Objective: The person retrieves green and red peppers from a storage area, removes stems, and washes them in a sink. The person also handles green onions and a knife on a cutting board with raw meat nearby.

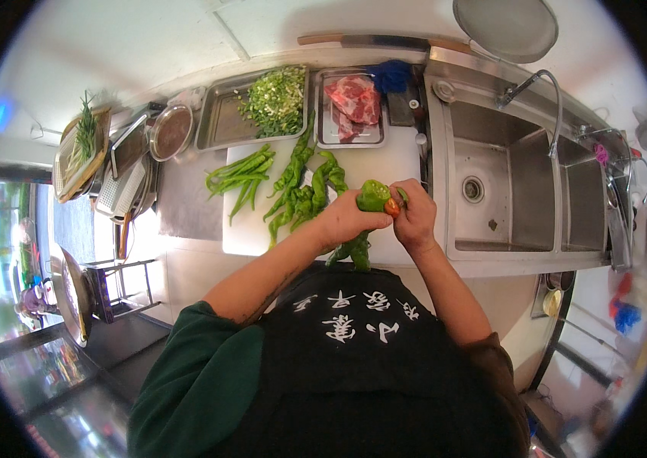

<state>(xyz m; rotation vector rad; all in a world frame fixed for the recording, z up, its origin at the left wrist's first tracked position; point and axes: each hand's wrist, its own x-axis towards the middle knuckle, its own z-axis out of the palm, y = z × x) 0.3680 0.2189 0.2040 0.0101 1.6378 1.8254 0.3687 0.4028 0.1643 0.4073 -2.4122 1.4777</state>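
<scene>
In front of my apron, above the near edge of the white cutting board [243, 233], both hands meet. My left hand [354, 220] is closed around a green pepper [374, 196], whose opened end shows pale flesh. My right hand [417, 217] is closed beside it, its fingertips pinching a curved green pepper stem end [401, 196]. Between the hands shows a small orange-brown patch [392, 208]; I cannot tell what it is. More long green peppers [300, 200] lie piled on the board, and others [352, 250] sit below my hands. Slim green peppers [239, 175] form a bunch to the left.
Behind the board stand a metal tray [220, 114] with chopped greens [276, 99] and a tray [379, 141] of raw meat [354, 99]. A double steel sink [503, 145] with a faucet [558, 114] adjoins on the right. A metal bowl [171, 131] and stacked baskets [121, 187] are at left.
</scene>
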